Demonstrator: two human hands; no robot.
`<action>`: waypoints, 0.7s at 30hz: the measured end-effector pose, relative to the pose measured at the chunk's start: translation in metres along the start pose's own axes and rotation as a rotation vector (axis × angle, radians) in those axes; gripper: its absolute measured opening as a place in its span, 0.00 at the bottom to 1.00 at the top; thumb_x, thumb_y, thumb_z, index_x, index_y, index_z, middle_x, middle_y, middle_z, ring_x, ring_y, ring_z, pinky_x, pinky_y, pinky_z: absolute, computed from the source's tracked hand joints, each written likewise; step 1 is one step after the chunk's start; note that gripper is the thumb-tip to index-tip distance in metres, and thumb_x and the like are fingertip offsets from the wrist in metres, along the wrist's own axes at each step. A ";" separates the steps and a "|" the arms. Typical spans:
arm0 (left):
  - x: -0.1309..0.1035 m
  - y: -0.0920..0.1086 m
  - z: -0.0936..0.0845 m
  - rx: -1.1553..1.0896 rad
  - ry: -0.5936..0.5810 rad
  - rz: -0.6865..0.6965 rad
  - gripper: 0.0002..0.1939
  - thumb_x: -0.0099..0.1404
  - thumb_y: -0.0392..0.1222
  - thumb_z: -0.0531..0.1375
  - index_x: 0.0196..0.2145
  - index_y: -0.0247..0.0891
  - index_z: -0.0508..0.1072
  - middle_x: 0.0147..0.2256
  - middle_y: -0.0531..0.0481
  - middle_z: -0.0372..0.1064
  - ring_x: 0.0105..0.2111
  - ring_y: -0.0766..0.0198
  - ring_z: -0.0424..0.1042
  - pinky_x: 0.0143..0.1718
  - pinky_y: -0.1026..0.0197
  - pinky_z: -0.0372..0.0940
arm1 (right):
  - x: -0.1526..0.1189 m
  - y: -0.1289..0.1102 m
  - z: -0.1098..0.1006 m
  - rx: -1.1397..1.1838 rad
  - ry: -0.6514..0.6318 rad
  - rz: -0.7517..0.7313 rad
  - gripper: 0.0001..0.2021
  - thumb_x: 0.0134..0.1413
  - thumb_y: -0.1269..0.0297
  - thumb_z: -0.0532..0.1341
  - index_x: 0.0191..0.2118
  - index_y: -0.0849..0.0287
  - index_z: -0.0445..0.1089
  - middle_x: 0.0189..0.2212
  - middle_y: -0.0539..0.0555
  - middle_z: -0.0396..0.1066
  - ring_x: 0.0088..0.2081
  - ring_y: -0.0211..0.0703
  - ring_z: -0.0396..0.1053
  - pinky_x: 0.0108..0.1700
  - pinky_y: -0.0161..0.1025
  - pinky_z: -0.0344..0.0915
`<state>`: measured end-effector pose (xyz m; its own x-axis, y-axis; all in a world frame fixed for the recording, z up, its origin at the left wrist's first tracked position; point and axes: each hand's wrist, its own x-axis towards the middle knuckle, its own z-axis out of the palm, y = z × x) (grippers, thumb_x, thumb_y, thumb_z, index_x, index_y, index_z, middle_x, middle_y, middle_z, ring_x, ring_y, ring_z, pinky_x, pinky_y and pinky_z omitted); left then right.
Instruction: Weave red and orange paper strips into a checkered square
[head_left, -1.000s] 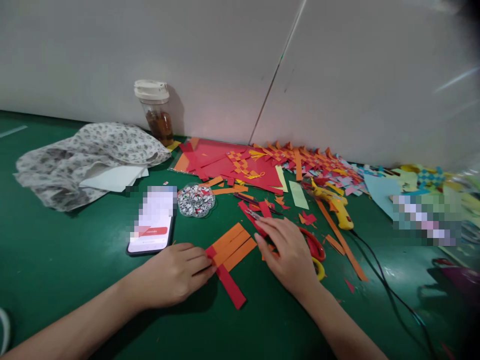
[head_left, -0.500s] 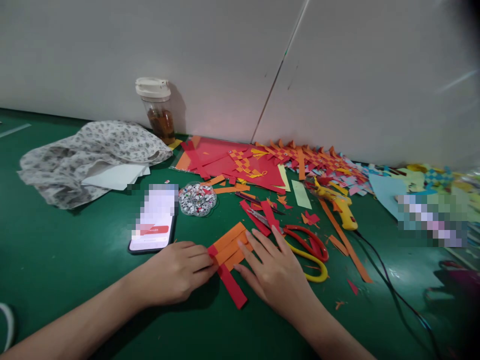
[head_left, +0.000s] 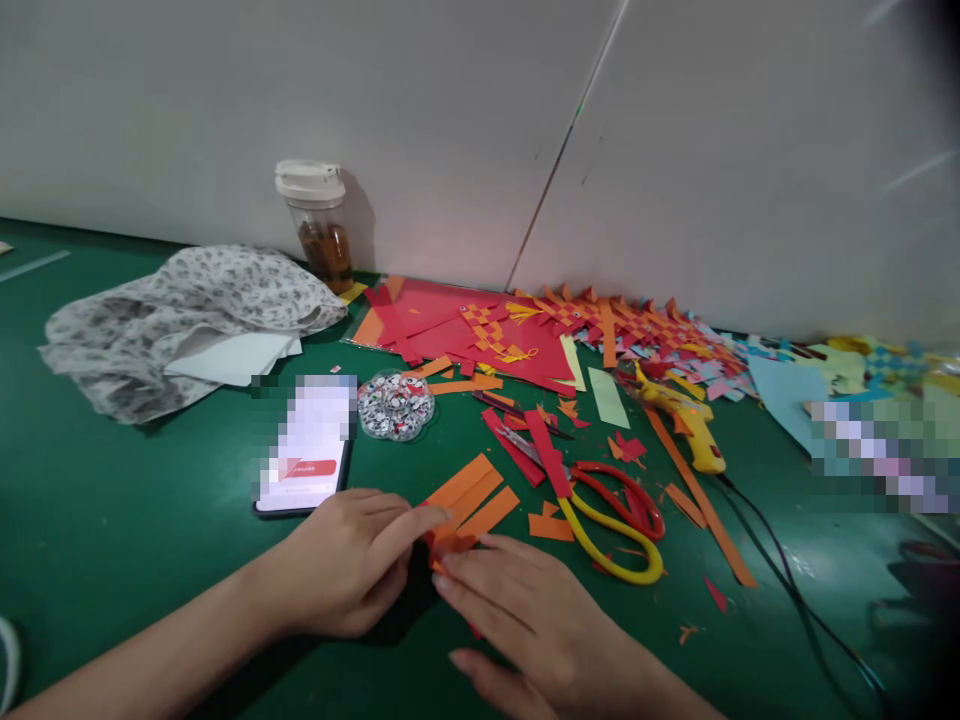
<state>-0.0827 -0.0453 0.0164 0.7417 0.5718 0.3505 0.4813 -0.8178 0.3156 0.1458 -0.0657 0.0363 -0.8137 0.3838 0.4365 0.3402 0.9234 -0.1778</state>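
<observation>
Orange paper strips (head_left: 469, 490), joined to a red strip at the left end, lie between my hands on the green table. My left hand (head_left: 349, 560) is closed on that left end, its index finger laid across the strips. My right hand (head_left: 517, 605) rests over the near end, fingers stretched out, fingertips touching the paper and thumb apart. It hides most of the red strip; only a sliver shows below the fingers. Scissors (head_left: 619, 575) with red and yellow handles lie just beyond my right hand, with a red strip across their blades.
A phone (head_left: 304, 450) and a clear case of googly eyes (head_left: 396, 405) lie on the left. Behind stand a lidded cup (head_left: 319, 225) and a patterned cloth (head_left: 187, 300). Red paper sheets (head_left: 435, 320), woven paper pieces (head_left: 630, 325) and a yellow glue gun (head_left: 697, 430) with its cable lie right.
My right hand has moved down and left, off the strips' far ends and onto the near end, covering the red strip. My left index finger now lies over the strips. One orange strip has spread apart.
</observation>
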 end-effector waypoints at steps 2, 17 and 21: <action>0.001 0.001 0.000 -0.004 0.001 -0.006 0.16 0.61 0.33 0.52 0.48 0.33 0.62 0.33 0.44 0.73 0.30 0.59 0.72 0.30 0.57 0.69 | 0.000 0.000 0.000 0.024 -0.009 -0.027 0.17 0.55 0.65 0.55 0.48 0.69 0.66 0.45 0.59 0.73 0.46 0.44 0.69 0.50 0.40 0.65; 0.004 -0.004 0.002 0.090 0.041 0.086 0.09 0.65 0.35 0.50 0.36 0.36 0.69 0.27 0.48 0.72 0.27 0.64 0.72 0.28 0.64 0.69 | -0.001 0.000 0.000 -0.115 0.104 0.101 0.11 0.54 0.68 0.56 0.43 0.59 0.71 0.40 0.54 0.75 0.40 0.40 0.72 0.46 0.39 0.67; 0.002 -0.004 0.004 0.098 0.062 0.059 0.10 0.64 0.35 0.51 0.43 0.35 0.66 0.29 0.46 0.73 0.28 0.61 0.73 0.27 0.61 0.70 | -0.003 0.005 0.008 -0.334 0.148 0.387 0.11 0.55 0.68 0.56 0.42 0.59 0.73 0.39 0.57 0.76 0.41 0.46 0.72 0.47 0.44 0.66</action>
<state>-0.0813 -0.0414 0.0122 0.7412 0.5233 0.4204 0.4836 -0.8507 0.2061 0.1468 -0.0620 0.0270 -0.5317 0.6693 0.5189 0.7538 0.6533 -0.0703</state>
